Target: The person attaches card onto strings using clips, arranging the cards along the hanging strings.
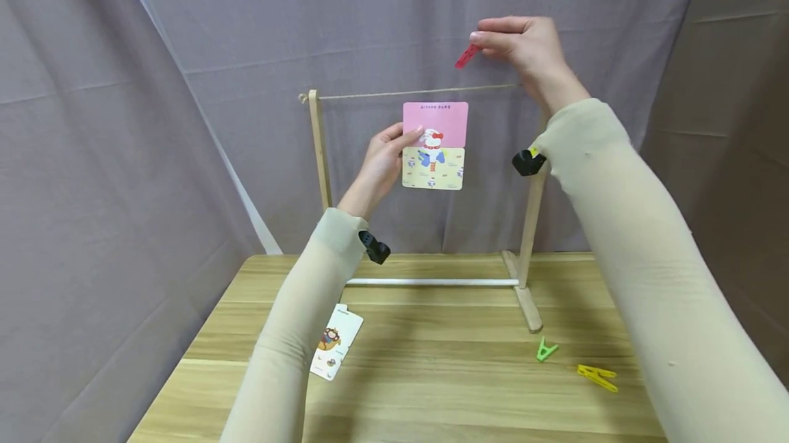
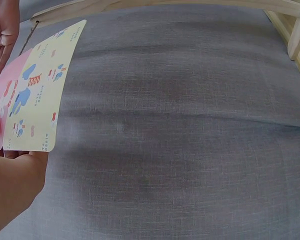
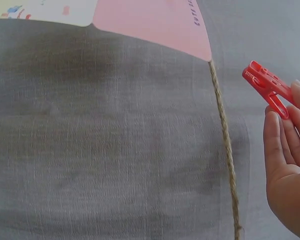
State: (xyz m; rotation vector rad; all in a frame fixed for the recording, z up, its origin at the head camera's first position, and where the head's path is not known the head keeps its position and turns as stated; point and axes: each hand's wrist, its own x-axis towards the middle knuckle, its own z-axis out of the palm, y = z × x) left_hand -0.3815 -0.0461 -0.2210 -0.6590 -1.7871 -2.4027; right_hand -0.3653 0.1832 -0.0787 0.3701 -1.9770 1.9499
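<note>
My left hand (image 1: 383, 163) pinches a pink and yellow card (image 1: 445, 124) by its left side, thumb across the front. The card carries a white cartoon figure with a red bow. Its top edge lies just under the string (image 1: 370, 95) in the head view. Above the string and to the right, my right hand (image 1: 531, 49) pinches a red clothespin (image 1: 467, 56) between thumb and fingers. In the right wrist view the clothespin (image 3: 267, 87) points toward the string (image 3: 224, 130), apart from it, and the card's pink corner (image 3: 155, 30) meets the string.
The string runs between two wooden posts (image 1: 318, 148) of a stand with a white lower bar (image 1: 431, 282). On the wooden table (image 1: 431, 374) lie white picture cards (image 1: 339, 340), partly behind the left sleeve, a green clothespin (image 1: 546, 349) and a yellow clothespin (image 1: 596, 377). Grey curtains hang behind.
</note>
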